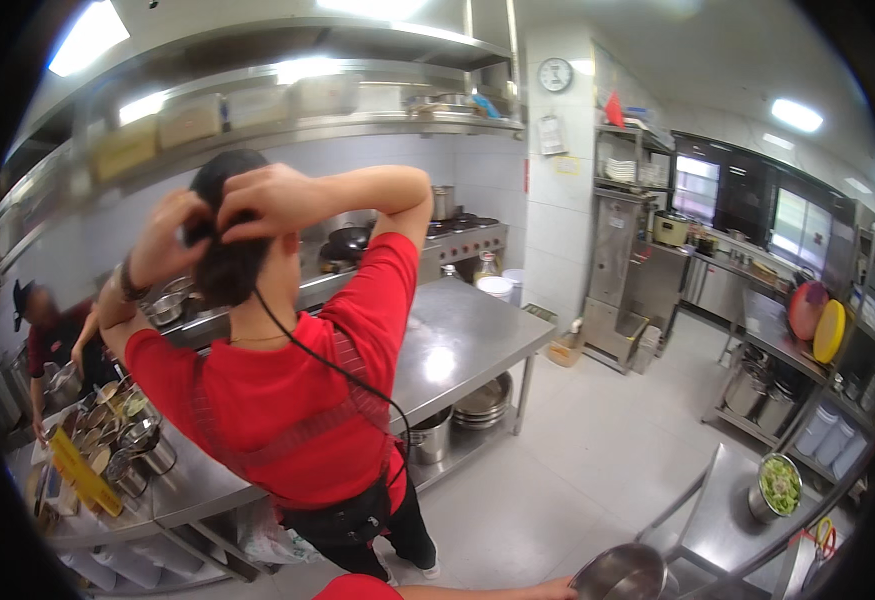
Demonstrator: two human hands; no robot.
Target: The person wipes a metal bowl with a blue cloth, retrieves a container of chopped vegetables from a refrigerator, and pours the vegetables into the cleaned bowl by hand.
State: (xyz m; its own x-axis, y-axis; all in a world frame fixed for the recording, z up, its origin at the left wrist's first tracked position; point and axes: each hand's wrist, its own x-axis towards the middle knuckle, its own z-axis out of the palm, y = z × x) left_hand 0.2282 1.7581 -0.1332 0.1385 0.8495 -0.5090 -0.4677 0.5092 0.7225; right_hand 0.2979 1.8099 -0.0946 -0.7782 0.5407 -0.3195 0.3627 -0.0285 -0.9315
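Note:
At the bottom edge, a bare forearm reaches rightward from a red sleeve. My left hand [557, 589] is at its end, with the fingers on the near rim of a stainless steel bowl [621, 571]. The bowl is tilted and partly cut off by the picture's lower edge; the part of its inside that shows holds no food. My right hand is out of view. To the right of the bowl, a steel table [726, 499] bears a metal bowl of chopped leafy greens [779, 486].
A co-worker in a red shirt [280, 397] stands close ahead, back turned, both hands at their hair. Beyond is a steel worktable [475, 315] with pots beneath. Another person [54, 330] stands far left near several ladles and pots. Scissors [825, 536] lie at right.

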